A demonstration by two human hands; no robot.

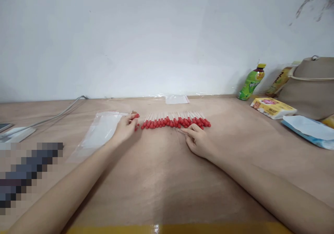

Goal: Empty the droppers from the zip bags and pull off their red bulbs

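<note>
A row of pale thin sticks with red rounded heads (180,122) lies across the table, heads towards me. My left hand (125,127) is at the left end of the row, thumb and fingers apart, with red at the fingertips. It reaches over the edge of a clear zip bag (100,128). Just in front of the row, my right hand (197,139) is closed in a pinch on a thin, pale, slender piece (182,131). A fine dark strand hangs near its tip; what the piece is, I cannot make out.
At the back by the wall lies a small clear packet (177,99). To the right are a green drink bottle (252,82), a yellow tissue pack (272,108), a blue-and-white packet (311,129) and a beige bag (308,89). A grey cable (60,114) runs along the left.
</note>
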